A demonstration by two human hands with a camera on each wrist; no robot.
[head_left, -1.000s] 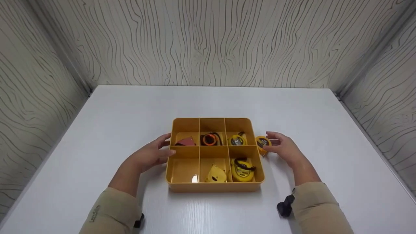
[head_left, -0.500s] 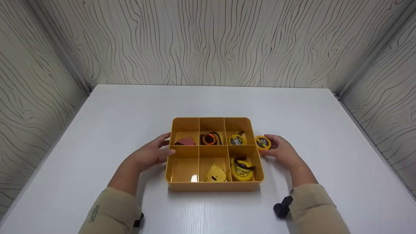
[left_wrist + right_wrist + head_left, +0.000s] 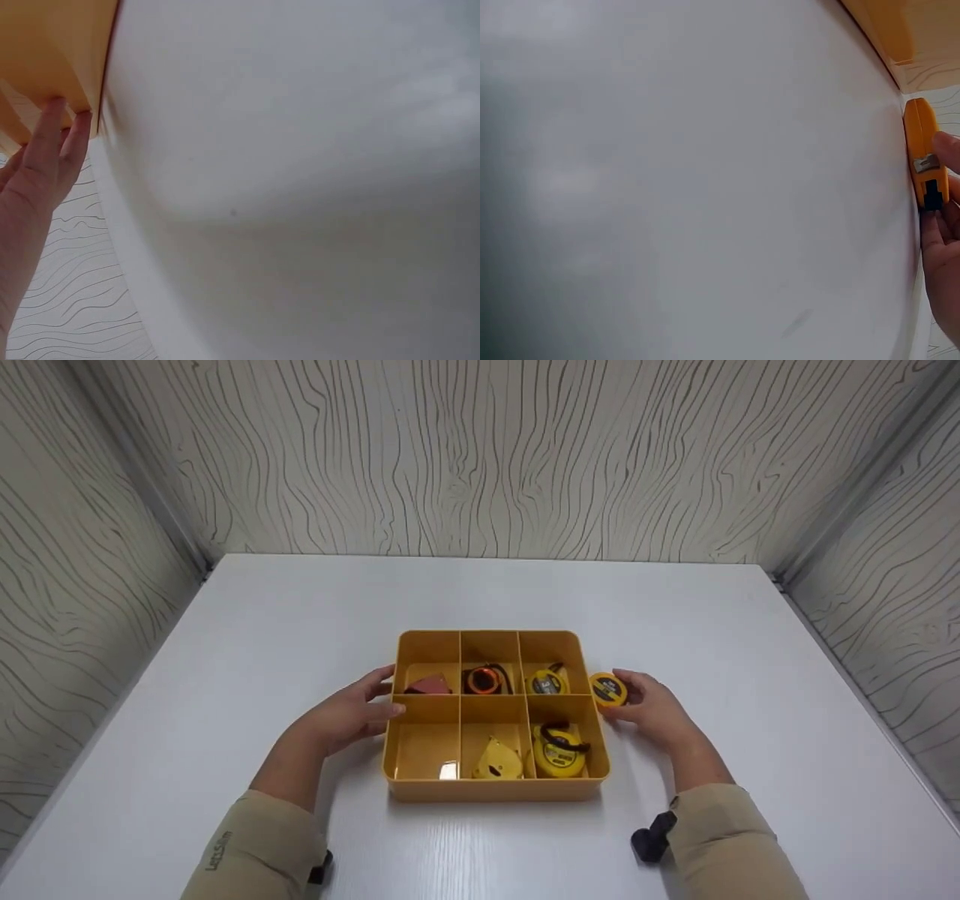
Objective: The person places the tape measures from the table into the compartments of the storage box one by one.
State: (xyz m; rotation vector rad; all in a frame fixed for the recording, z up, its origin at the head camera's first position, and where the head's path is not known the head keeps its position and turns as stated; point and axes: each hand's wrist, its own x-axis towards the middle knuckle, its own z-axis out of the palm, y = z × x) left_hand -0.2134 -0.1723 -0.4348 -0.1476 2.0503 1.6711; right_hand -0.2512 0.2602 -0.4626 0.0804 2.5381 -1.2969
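A yellow-orange storage box (image 3: 495, 791) with six compartments stands on the white table. My left hand (image 3: 345, 716) holds its left wall, the thumb over the rim and the fingers against the outside. In the left wrist view, fingertips touch the box wall (image 3: 60, 52). My right hand (image 3: 656, 709) pinches an orange-yellow round tape measure (image 3: 608, 690) on edge beside the box's right wall. The right wrist view shows this tape measure (image 3: 924, 142) with thumb and fingers about it, its black end towards the palm.
Inside the box are a pinkish-red piece (image 3: 430, 685), an orange-and-black tape measure (image 3: 482, 681), a yellow tape measure (image 3: 547, 682), a larger yellow one with a black strap (image 3: 559, 756) and a yellow animal-faced case (image 3: 498, 761). Patterned panels (image 3: 480, 457) enclose the table.
My right hand has closed its fingers further round the tape measure, which has turned its face more upward. Its wrist has shifted slightly left. The left hand and box stay put.
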